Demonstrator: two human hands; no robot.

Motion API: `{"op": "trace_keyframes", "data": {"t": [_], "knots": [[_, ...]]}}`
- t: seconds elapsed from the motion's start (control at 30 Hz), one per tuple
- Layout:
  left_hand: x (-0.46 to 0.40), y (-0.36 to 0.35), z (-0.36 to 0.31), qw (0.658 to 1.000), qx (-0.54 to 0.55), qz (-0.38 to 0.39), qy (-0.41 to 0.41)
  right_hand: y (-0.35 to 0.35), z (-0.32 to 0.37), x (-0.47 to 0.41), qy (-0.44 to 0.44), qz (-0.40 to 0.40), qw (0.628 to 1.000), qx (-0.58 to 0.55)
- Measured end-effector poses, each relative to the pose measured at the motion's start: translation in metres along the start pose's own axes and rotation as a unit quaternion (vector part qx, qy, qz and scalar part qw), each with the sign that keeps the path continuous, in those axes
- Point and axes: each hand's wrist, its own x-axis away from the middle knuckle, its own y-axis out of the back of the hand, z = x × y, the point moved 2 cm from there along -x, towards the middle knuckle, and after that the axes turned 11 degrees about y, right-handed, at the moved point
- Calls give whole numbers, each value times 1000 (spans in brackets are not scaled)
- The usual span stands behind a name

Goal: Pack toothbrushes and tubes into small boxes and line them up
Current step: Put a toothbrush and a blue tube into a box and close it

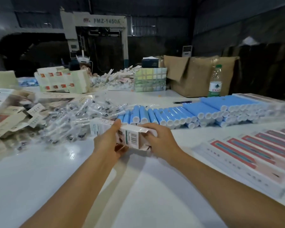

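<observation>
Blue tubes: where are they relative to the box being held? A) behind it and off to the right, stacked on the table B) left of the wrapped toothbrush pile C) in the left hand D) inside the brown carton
A: the blue tubes lie stacked on the table just beyond the box held by both hands, running off to the right.

Forearms bare to frame edge; no sleeves, gloves, rings on hands (109, 142).
</observation>
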Motion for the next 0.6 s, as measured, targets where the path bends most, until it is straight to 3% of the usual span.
{"op": "trace_keyframes", "data": {"t": [0.1,0.13,0.17,0.2,0.27,0.3,0.37,0.4,0.43,0.53,0.6], "knots": [[-6,2,0,994,-63,-46,-80,5,-7,-6,-64,-27,996,-63],[-3,5,-5,979,-115,-93,-140,6,-10,-7,-104,-37,988,-107],[3,8,-11,942,-206,-144,-224,9,-11,-8,-141,-46,978,-144],[10,9,-16,872,-315,-177,-330,12,-12,-9,-174,-51,969,-168],[21,7,-15,666,-533,-164,-496,18,-16,-11,-221,-36,958,-179],[23,5,-9,575,-623,-137,-511,19,-16,-11,-230,-16,958,-172],[17,2,6,455,-743,-103,-480,21,-16,-9,-229,33,960,-157],[13,1,11,427,-767,-99,-468,21,-16,-7,-226,56,960,-153],[12,0,13,422,-773,-95,-463,21,-16,-6,-222,77,961,-147],[12,1,16,460,-755,-75,-461,27,-15,-6,-186,99,975,-76],[14,2,20,463,-757,-61,-457,35,-17,-16,-165,23,986,-8]]}}
